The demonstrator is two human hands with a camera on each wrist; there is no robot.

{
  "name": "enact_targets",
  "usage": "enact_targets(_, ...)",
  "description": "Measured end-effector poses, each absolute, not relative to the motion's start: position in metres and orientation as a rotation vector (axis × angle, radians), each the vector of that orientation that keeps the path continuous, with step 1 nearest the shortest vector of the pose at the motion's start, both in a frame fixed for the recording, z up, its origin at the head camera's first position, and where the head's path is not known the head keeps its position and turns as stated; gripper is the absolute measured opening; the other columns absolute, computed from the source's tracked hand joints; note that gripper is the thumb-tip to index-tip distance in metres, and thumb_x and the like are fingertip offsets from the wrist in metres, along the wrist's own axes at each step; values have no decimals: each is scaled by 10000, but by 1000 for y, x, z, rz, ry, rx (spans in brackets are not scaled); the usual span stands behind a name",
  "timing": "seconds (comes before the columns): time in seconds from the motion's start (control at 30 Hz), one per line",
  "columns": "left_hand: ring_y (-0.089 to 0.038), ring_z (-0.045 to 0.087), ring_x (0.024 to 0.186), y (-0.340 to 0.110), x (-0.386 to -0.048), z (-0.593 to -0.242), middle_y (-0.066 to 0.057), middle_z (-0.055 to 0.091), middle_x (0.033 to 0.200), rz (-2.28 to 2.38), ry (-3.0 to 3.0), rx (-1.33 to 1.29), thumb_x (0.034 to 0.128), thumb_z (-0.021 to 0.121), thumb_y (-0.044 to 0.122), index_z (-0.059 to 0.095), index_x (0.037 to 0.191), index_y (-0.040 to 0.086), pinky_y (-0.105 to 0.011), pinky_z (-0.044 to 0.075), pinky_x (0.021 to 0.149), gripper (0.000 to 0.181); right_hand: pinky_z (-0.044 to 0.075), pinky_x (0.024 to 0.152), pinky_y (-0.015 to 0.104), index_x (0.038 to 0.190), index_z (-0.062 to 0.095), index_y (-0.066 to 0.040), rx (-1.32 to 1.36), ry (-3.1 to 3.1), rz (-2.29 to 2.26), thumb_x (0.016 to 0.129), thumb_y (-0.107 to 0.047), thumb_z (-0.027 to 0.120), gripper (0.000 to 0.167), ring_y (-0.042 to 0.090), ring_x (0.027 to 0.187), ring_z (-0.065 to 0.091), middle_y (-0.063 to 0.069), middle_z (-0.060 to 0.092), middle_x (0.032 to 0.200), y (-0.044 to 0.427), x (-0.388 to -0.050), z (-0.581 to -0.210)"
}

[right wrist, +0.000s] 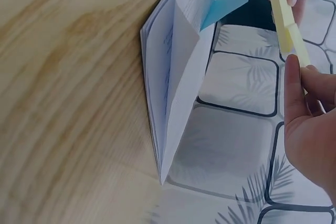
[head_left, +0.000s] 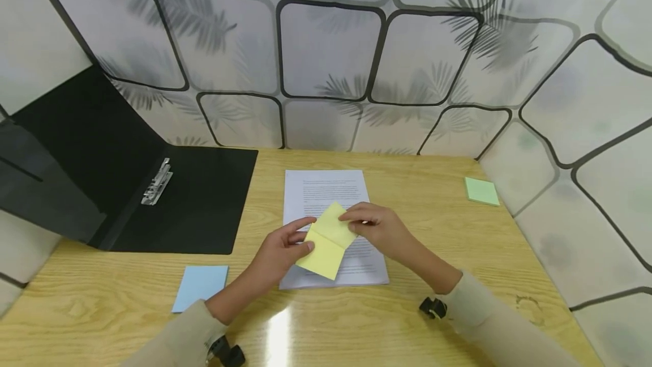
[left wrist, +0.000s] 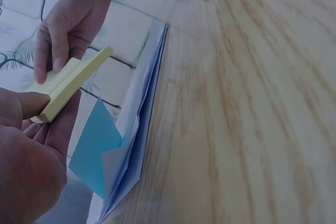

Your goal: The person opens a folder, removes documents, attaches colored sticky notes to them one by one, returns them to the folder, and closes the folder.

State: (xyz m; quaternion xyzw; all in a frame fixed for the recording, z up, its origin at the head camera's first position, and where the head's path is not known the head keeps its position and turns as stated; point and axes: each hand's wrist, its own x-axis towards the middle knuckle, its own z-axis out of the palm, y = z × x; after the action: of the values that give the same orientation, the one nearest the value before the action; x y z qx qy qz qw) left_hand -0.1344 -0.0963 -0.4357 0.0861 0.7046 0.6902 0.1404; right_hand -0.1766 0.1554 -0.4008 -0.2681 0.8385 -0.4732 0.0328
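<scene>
My left hand [head_left: 281, 249] holds a yellow sticky note pad [head_left: 322, 255] over the printed papers [head_left: 333, 181], thumb on its face and fingers beneath. With thumb and fingertips, my right hand [head_left: 383, 230] pinches the far part of the yellow pad, which is lifted at an angle along a crease. Both wrist views show the pad edge-on; in the left wrist view it is a thick block [left wrist: 73, 90]. A blue sticky note [right wrist: 231, 2] sticks out from the papers in the right wrist view; the head view does not show it there.
An open black folder [head_left: 198, 203] with a metal clip [head_left: 158, 183] stands at the left, its cover leaning on the wall. A blue sticky note pad [head_left: 201, 287] lies near my left forearm. Toward the back right is a green sticky note pad [head_left: 481, 191]. A patterned wall surrounds the table.
</scene>
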Motion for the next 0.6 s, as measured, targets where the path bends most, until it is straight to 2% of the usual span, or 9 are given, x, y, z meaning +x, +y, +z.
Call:
enact_targets(0.17, -150, 714, 990, -95, -131, -433, -214, 673, 1278, 2006, 2028, 248, 977, 633, 49, 470, 1501, 59, -229, 575, 797, 549, 571, 762, 243, 1141, 760, -42, -678, 2507, -1523, 942, -22, 678, 216, 119, 900, 629, 128, 699, 1195, 160, -178, -395)
enact_targets(0.27, -117, 710, 966, -96, -129, -431, -207, 677, 1273, 2009, 2037, 225, 973, 638, 51, 470, 1502, 56, -216, 569, 778, 555, 596, 799, 342, 1159, 749, -38, -625, 2475, -1549, 948, -46, 679, 223, 122, 910, 645, 134, 697, 1208, 163, -179, -392)
enact_targets(0.33, -72, 672, 859, -97, -127, -429, -194, 683, 1268, 2018, 2035, 197, 972, 645, 59, 474, 1502, 68, -191, 535, 712, 558, 599, 819, 408, 1169, 743, -39, -583, 2461, -1583, 949, -61, 684, 228, 128, 906, 663, 132, 693, 1218, 165, -181, -390)
enact_targets(0.43, -56, 548, 717, -102, -126, -428, -165, 689, 1254, 2034, 2026, 131, 968, 656, 68, 487, 1500, 96, -184, 443, 626, 559, 601, 835, 373, 1188, 734, -44, -500, 2467, -1663, 956, -91, 688, 242, 107, 920, 681, 112, 683, 1239, 173, -187, -388)
enact_targets(0.5, -80, 486, 700, -109, -123, -427, -146, 687, 1241, 2039, 2024, 87, 965, 661, 67, 492, 1499, 108, -195, 397, 610, 560, 597, 835, 326, 1213, 719, -33, -443, 2462, -1729, 964, -111, 684, 264, 106, 928, 678, 112, 664, 1266, 181, -192, -387)
enact_targets(0.6, -76, 389, 624, -126, -117, -427, -56, 649, 939, 2030, 2042, 66, 969, 659, 72, 487, 1500, 103, -197, 359, 577, 560, 585, 825, 261, 1247, 697, -23, -378, 2468, -1768, 977, -147, 677, 297, 110, 942, 666, 122, 636, 1309, 193, -198, -386)
